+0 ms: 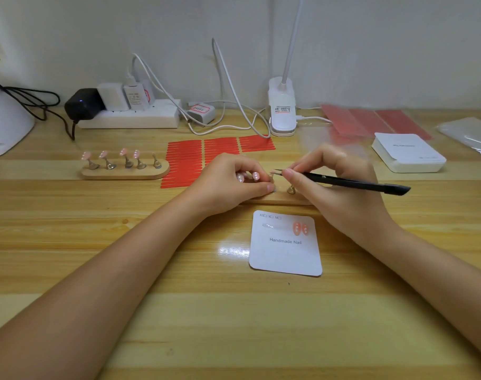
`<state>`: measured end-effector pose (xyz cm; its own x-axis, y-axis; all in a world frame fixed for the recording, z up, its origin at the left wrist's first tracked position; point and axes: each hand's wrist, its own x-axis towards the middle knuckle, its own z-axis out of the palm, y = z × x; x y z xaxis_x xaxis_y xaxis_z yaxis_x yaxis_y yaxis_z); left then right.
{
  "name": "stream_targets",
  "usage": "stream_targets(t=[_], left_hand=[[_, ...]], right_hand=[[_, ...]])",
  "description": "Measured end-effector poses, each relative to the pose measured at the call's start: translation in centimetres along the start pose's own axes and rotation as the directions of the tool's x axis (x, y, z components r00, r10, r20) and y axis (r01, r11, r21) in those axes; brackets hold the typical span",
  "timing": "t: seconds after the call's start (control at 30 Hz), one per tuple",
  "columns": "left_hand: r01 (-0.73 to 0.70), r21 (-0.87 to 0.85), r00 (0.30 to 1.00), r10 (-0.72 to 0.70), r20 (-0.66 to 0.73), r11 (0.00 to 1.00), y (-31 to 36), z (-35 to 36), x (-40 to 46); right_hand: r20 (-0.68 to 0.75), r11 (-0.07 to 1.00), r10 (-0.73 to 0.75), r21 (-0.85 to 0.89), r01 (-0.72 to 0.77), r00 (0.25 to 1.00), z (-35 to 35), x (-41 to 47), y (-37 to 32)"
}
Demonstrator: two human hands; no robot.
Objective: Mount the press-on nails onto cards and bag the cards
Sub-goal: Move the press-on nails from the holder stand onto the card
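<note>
Landmark: white rounded "Handmade Nail" card [286, 250], two pink nails [301, 228] already mounted on it. Just behind the card, left hand [233, 182] pinches a metal stand peg on the wooden holder strip [275, 200]; right hand [340, 185] pinches black tweezers [343, 182], tips at the peg's nail. Advice: steady the peg, lift gently, seat beside the mounted pair.

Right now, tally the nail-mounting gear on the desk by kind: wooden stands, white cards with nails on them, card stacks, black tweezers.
Wooden nail display stands: 2
White "Handmade Nail" card carrying pink nails: 1
Stack of blank white cards: 1
Black tweezers, pinched by the right hand: 1
Total: 5
</note>
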<state>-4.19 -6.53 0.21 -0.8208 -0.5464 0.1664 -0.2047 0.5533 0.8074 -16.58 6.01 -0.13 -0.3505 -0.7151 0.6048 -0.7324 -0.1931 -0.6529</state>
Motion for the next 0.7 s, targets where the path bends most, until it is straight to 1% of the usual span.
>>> stream_targets(t=[0.1,0.17,0.23,0.33,0.47,0.53,0.6,0.7], left_hand=[[0.003,0.009,1.000,-0.003,-0.006,1.000,-0.02,0.05,-0.02],[0.008,0.001,1.000,-0.008,-0.008,1.000,-0.03,0.08,-0.04],[0.011,-0.005,1.000,-0.011,-0.010,1.000,-0.08,0.12,-0.04],[0.009,-0.009,1.000,-0.009,-0.016,1.000,-0.12,0.13,-0.05],[-0.002,-0.013,1.000,0.002,-0.022,1.000,-0.14,0.21,-0.05],[-0.008,-0.010,1.000,0.008,-0.025,1.000,-0.17,0.21,-0.04],[-0.010,-0.006,1.000,0.010,-0.025,1.000,-0.18,0.19,-0.05],[-0.009,0.006,1.000,0.009,-0.028,1.000,-0.24,0.20,-0.07]], right_hand=[[-0.014,0.990,-0.116,-0.086,0.115,0.993,0.13,-0.17,0.19],[-0.016,0.952,-0.245,-0.194,0.237,0.969,0.26,-0.16,0.37],[-0.019,0.904,-0.334,-0.289,0.315,0.942,0.43,-0.14,0.51],[-0.009,0.870,-0.381,-0.340,0.356,0.924,0.47,-0.08,0.67],[-0.016,0.867,-0.352,-0.383,0.320,0.936,0.61,-0.02,0.59],[-0.009,0.851,-0.361,-0.412,0.325,0.933,0.73,0.02,0.55],[0.024,0.815,-0.402,-0.446,0.370,0.915,0.72,0.04,0.58],[0.074,0.735,-0.495,-0.495,0.463,0.866,0.70,0.01,0.57]])
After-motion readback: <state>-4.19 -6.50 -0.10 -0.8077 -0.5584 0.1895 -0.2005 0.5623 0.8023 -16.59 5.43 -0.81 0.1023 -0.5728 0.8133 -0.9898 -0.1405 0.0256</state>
